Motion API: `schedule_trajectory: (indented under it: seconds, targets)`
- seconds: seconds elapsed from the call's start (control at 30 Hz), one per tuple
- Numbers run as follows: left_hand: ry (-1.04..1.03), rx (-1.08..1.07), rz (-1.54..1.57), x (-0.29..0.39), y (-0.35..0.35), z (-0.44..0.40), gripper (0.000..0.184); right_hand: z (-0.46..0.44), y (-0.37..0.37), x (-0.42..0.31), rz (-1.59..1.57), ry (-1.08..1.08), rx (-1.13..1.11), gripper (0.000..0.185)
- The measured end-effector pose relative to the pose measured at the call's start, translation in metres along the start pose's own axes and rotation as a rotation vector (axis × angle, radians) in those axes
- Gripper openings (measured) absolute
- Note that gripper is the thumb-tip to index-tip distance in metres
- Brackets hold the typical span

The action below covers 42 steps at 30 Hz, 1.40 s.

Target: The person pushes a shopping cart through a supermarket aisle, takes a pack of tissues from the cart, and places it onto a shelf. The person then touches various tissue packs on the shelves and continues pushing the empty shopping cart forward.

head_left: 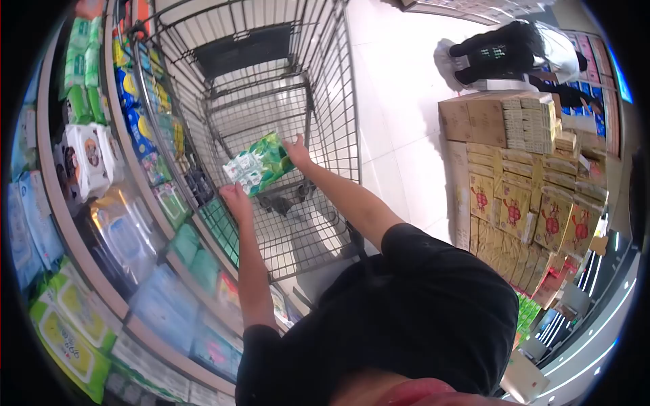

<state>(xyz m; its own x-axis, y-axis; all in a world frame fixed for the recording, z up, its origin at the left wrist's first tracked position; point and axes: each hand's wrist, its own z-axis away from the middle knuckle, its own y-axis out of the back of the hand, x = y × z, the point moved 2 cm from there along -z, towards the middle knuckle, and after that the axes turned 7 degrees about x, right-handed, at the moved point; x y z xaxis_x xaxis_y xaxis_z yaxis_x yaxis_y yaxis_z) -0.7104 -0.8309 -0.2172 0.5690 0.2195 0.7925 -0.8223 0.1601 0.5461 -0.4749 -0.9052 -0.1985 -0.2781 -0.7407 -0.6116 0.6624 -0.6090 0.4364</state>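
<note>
A green-and-white plastic pack [261, 164], with printing on its face, is held over the wire shopping cart [349, 101]. My left hand [235, 199] grips its lower left corner with curled fingers. At the opposite end, my right hand [296, 153] holds the right edge, thumb toward the top and the other fingers partly hidden. The pack tilts, its white half toward my left and its green half toward my right. Beneath it shows the cart's wire mesh.
On the left, shelves carry wet-wipe packs [71, 331], a white pack [89, 159] and blue packs [166, 301]. Stacked cardboard cartons [474, 122] and yellow packages [514, 203] stand on the right. A person [501, 51] in dark trousers is beyond them. Pale floor tiles [399, 128] lie between.
</note>
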Motion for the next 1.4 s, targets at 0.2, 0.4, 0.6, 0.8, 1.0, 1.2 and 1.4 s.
schedule_trajectory:
  seconds: [0.2, 0.4, 0.6, 0.8, 1.0, 1.2, 1.4]
  targets:
    - [0.042, -0.009, 0.086, 0.019, -0.009, -0.009, 0.043, -0.034, -0.026, 0.023, -0.173, -0.067, -0.132, 0.083]
    - [0.197, -0.038, 0.344, 0.032, -0.014, 0.001, 0.048, -0.016, -0.025, 0.012, -0.274, -0.055, -0.191, 0.083]
    - [0.111, 0.023, 0.409, 0.056, -0.01, 0.023, 0.046, 0.029, 0.023, -0.041, -0.332, 0.077, -0.237, 0.088]
    - [-0.018, 0.055, 0.42, 0.154, 0.026, 0.054, 0.043, 0.075, 0.077, -0.089, -0.37, 0.226, -0.3, 0.079]
    - [-0.124, 0.122, 0.475, 0.24, 0.07, 0.084, 0.04, 0.12, 0.118, -0.142, -0.427, 0.348, -0.311, 0.076]
    - [-0.264, 0.337, 0.435, 0.279, 0.114, 0.115, 0.049, 0.172, 0.146, -0.191, -0.444, 0.638, -0.408, 0.067]
    - [-0.559, 0.493, 0.72, 0.318, 0.179, 0.166, 0.068, 0.242, 0.157, -0.243, -0.468, 0.795, -0.597, 0.069]
